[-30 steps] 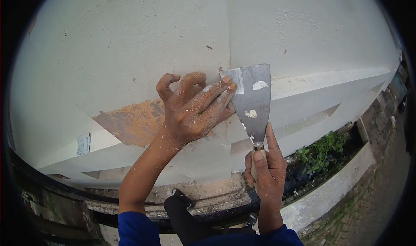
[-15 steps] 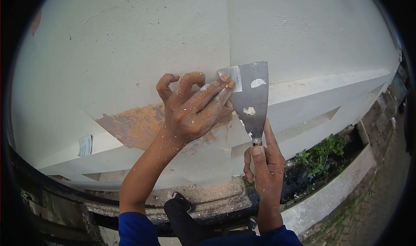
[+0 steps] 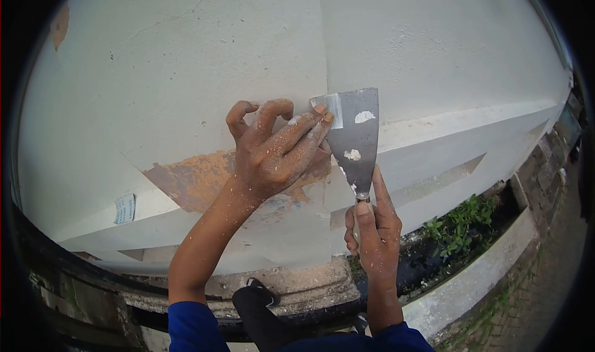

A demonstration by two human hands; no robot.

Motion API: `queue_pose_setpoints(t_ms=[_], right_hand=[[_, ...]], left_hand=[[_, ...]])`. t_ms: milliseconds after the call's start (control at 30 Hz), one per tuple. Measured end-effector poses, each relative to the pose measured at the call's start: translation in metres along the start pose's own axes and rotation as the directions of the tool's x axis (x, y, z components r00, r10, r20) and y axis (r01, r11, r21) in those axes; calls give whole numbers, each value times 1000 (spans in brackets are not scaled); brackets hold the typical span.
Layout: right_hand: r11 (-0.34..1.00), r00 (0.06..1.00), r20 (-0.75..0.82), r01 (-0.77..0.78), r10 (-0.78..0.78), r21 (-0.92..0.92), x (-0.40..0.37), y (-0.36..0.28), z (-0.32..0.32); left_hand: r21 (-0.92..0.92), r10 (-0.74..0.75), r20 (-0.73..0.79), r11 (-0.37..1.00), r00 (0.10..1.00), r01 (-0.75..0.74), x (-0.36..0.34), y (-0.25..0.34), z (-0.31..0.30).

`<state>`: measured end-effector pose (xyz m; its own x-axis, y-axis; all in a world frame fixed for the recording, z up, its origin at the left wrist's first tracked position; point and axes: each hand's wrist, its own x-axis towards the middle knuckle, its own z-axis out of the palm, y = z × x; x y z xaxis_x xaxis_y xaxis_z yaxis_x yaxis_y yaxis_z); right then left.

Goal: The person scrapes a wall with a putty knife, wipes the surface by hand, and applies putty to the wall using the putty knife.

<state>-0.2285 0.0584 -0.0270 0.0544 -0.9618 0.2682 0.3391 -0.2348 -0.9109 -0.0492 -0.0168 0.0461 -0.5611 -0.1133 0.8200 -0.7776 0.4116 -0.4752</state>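
Observation:
A putty knife (image 3: 358, 135) with a wide grey blade and white smears stands upright before the wall. Its handle is gripped from below by my right hand (image 3: 379, 234), with the index finger stretched along toward the blade. Two fingertips of my left hand (image 3: 269, 150) press on the blade's upper left corner. The left thumb is partly hidden at the blade's left edge, and the other fingers curl up. White dust and specks cover the left hand and forearm. Behind it, the pale wall (image 3: 167, 104) has a bare brownish patch (image 3: 192, 175) of peeled paint.
A ledge (image 3: 434, 129) runs along the wall. A small printed paper (image 3: 124, 209) sticks to it at left. Below lie a dark drain channel with green plants (image 3: 462, 225), a concrete kerb (image 3: 477, 277) and paving. My shoe (image 3: 263, 291) stands on a rough concrete edge.
The putty knife and my right hand have shifted slightly left and up. My left fingertips stay on the blade's corner. The view has moved a little.

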Motion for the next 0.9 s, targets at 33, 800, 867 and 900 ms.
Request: queue_pose_setpoints(t_ms=[33,800,867,900], right_hand=[[1000,1000,3,12,-12,2,0,0,0],[996,997,26,-74,73,55,-6,3,-10],[995,997,15,-78,77,68,-6,3,-9],[995,997,16,-75,74,62,-10,3,-10]], left_hand=[[4,-5,-4,1000,1000,5,3,-2,0],[-16,69,36,998,997,-69,-4,3,1],[-36,30,46,999,998,-28,-2,5,-1],[-44,7,53,999,999,-5,-3,7,-2]])
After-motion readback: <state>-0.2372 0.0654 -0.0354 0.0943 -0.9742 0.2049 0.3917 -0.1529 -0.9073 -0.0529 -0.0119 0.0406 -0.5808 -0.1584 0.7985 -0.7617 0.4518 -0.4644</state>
